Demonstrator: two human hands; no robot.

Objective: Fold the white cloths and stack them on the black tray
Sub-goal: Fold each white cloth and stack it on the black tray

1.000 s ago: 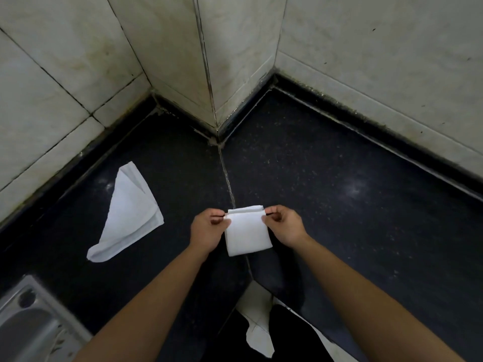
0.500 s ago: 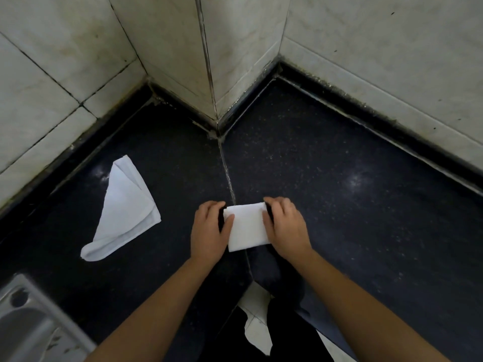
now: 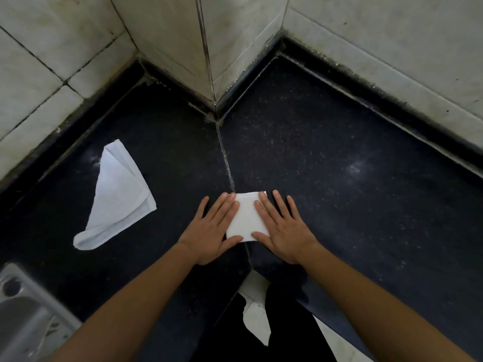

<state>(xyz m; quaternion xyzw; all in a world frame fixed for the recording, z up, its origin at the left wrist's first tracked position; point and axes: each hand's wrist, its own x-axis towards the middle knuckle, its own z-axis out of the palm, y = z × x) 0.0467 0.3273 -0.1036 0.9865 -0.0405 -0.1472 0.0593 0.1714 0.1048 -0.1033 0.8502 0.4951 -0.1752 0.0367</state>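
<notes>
A small folded white cloth (image 3: 246, 218) lies flat on the black counter, over the seam between two slabs. My left hand (image 3: 211, 231) lies flat with straight fingers along the cloth's left edge. My right hand (image 3: 281, 227) lies flat the same way on its right edge, fingers spread and pressing down. A second white cloth (image 3: 115, 194), loosely folded into a rough triangle, rests on the counter to the left, well apart from both hands. No black tray shows in this view.
Pale tiled walls (image 3: 167, 35) form a jutting corner at the back of the black counter (image 3: 339, 184). A steel sink (image 3: 23, 314) sits at the lower left. The counter's inner edge drops to a pale floor (image 3: 254, 291) below my arms.
Both hands held the cloth by its top corners in the air, then lowered it to the counter. The fingers have now straightened and press flat on its two sides.
</notes>
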